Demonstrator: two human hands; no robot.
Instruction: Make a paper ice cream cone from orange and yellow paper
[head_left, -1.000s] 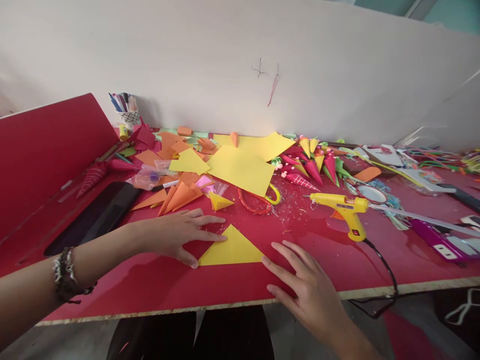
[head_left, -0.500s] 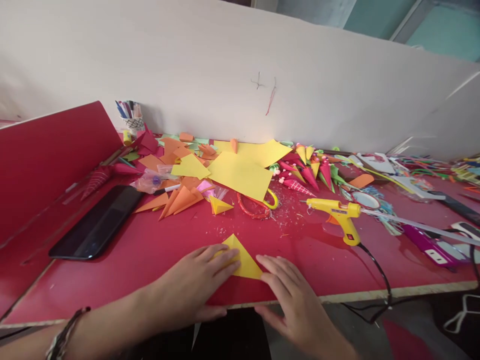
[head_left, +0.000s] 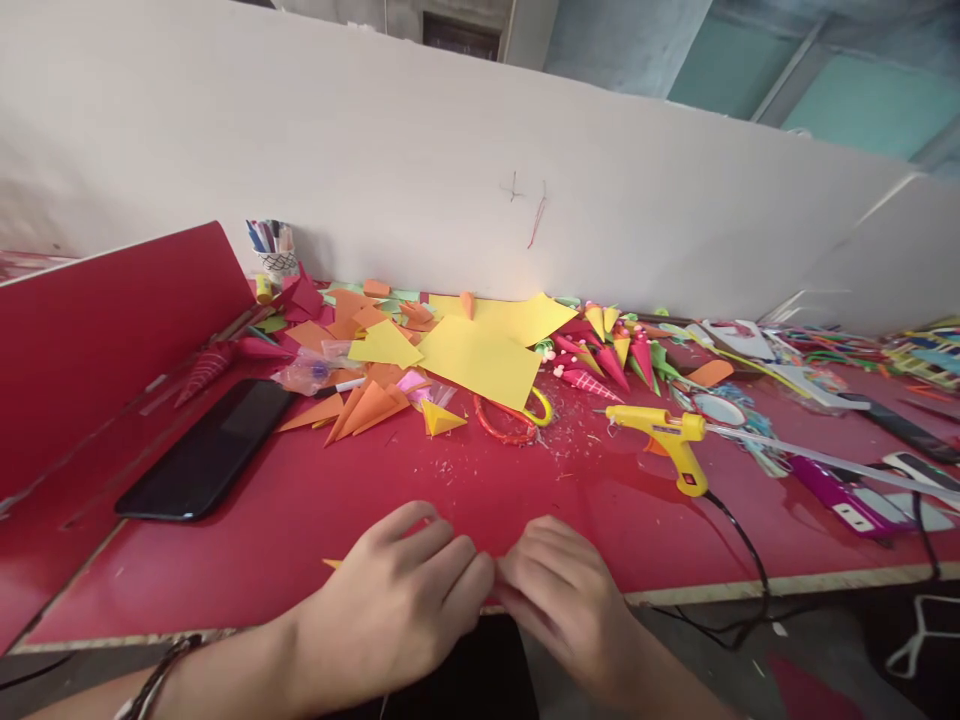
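My left hand is closed, its fingers curled over a folded piece of yellow paper near the table's front edge. Only a small pointed tip of the yellow paper shows, at the left of that hand. My right hand is closed too, fingertips pinched together against the fingers of my left hand. Whatever lies between the two hands is hidden behind the knuckles. Beyond them on the red table stands a small folded yellow cone.
Yellow sheets, orange paper cones and finished pink cones lie at the back. A yellow glue gun with its black cord is at right. The phone lies left; a pen cup stands behind.
The yellow triangle lay flat between my spread hands. Both hands have since come together near the front edge and closed, with the paper mostly covered. The view has tilted up slightly.
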